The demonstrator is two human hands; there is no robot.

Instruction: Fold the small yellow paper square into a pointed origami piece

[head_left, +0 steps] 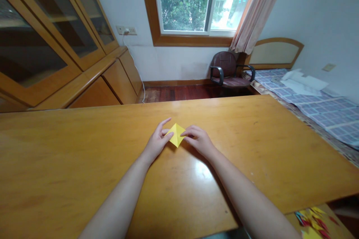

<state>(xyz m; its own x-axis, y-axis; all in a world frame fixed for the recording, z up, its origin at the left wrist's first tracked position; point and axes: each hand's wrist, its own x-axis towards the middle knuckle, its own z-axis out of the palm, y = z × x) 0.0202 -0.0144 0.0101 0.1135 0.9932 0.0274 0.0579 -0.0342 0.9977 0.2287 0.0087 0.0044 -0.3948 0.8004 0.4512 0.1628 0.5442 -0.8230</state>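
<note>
A small folded yellow paper (176,140), diamond-shaped with a crease down its middle, is held between my two hands just above the wooden table. My left hand (158,138) pinches its left corner, thumb on top and index finger stretched out past the paper. On the other side my right hand (198,139) grips the right corner between thumb and fingers. The paper's underside is hidden.
The wooden table (84,157) spreads around my arms. Several yellow and red folded papers (315,220) lie on a lower surface at bottom right. A chair (227,69), a bed (322,112) and a glass-door cabinet (56,59) stand beyond.
</note>
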